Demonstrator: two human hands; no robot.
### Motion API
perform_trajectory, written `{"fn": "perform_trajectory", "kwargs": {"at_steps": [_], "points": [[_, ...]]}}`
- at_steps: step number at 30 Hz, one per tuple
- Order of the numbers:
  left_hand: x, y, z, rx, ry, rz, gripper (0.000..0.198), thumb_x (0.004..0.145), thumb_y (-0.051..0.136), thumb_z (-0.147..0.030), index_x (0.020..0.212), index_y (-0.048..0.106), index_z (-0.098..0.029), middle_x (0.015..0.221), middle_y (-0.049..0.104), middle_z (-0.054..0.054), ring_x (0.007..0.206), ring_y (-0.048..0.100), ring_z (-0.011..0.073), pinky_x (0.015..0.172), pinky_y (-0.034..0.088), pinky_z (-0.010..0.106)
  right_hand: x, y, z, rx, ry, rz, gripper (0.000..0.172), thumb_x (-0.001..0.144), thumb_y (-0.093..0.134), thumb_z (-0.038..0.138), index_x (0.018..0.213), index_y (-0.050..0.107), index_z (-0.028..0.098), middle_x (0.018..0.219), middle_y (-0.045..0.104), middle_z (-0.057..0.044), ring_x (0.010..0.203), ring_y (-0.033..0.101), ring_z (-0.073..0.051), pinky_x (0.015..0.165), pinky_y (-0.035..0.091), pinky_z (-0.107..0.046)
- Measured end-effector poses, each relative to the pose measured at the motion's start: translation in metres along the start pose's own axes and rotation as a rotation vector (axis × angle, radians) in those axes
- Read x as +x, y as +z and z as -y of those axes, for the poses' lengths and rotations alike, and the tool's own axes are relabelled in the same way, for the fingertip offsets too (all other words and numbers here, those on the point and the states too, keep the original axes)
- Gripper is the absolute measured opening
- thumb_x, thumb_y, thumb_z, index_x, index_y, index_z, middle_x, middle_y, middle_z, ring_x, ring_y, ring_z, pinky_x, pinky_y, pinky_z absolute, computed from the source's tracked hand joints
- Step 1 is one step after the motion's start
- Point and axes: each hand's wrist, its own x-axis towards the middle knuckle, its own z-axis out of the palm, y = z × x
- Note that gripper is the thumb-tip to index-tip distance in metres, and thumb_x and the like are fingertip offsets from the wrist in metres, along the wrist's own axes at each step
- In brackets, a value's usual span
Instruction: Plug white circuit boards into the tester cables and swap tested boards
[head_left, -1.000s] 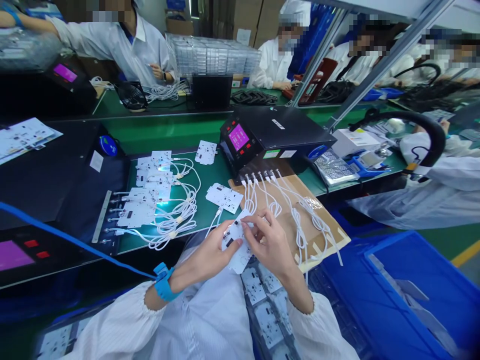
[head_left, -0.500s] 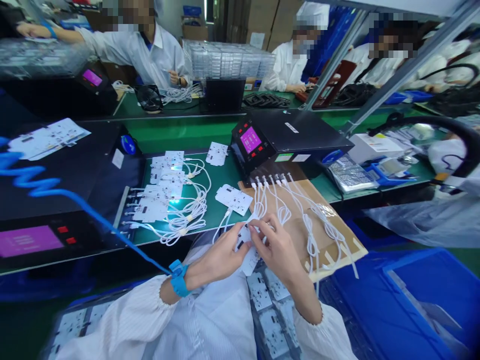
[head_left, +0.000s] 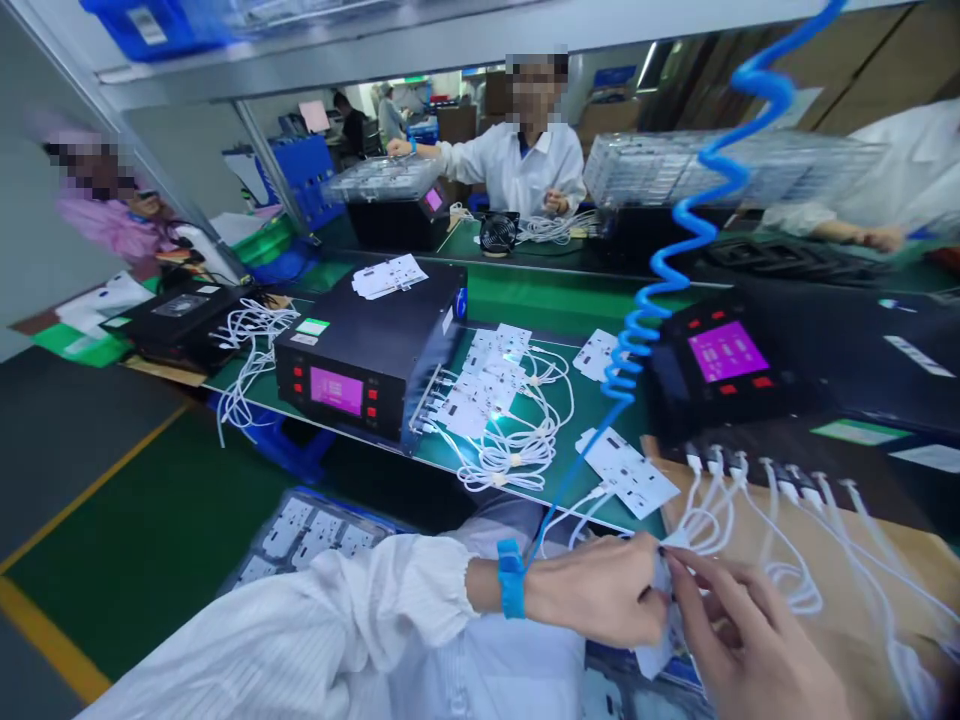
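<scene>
The white circuit board (head_left: 654, 635) is gripped by the left hand (head_left: 592, 590) and the right hand (head_left: 750, 640), both closed on it. White cables (head_left: 712, 528) lie just beside, on a cardboard sheet (head_left: 840, 640) by the table (head_left: 585, 500) edge.

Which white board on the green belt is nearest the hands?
The lone board just above the left hand; the others lie farther along the belt.
</scene>
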Motion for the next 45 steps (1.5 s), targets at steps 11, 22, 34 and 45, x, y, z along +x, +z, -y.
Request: {"fn": "perform_trajectory", "kwargs": {"at_steps": [11,22,34,45], "points": [[0.003,0.014,-0.001,-0.409,0.146,-0.132,0.057,0.096,0.051,-0.03,0.151,0.047,-0.016,0.151,0.059,0.014,0.145,0.052,0.0293,0.123,0.04,0.044,-0.078,-0.028,0.069,0.094,0.361,-0.027,0.035,0.101,0.064,0.032,0.135,0.064,0.022,0.124,0.064,-0.014,0.055,0.058,-0.006,0.052,0.058,-0.024],[0.02,0.002,-0.011,-0.291,0.154,0.191,0.065,0.096,0.057,-0.059,0.145,0.056,-0.017,0.152,0.059,0.015,0.144,0.052,0.0331,0.122,0.041,0.045,-0.112,0.001,0.045,-0.365,0.255,-0.339,0.053,0.094,0.067,0.004,0.142,0.063,0.024,0.107,0.077,-0.009,0.082,0.076,-0.017,0.07,0.061,-0.025],[0.147,-0.142,0.002,-0.011,-0.214,-0.464,0.051,0.095,0.068,-0.039,0.136,0.06,-0.01,0.133,0.069,0.019,0.115,0.069,0.0287,0.097,0.053,0.036,-0.107,0.023,0.023,-0.406,0.263,-0.237,0.036,0.097,0.061,0.005,0.127,0.069,0.023,0.098,0.078,-0.008,0.07,0.069,-0.015,0.066,0.055,-0.028],[0.23,-0.172,0.066,0.159,-0.457,-0.549,0.044,0.07,0.091,-0.034,0.085,0.058,-0.01,0.134,0.066,0.025,0.139,0.052,0.0329,0.113,0.04,0.047,-0.142,-0.015,0.016,-0.287,0.319,-0.033,0.047,0.097,0.058,0.006,0.141,0.059,0.021,0.117,0.072,-0.013,0.115,0.065,-0.029,0.094,0.061,-0.049]]}}
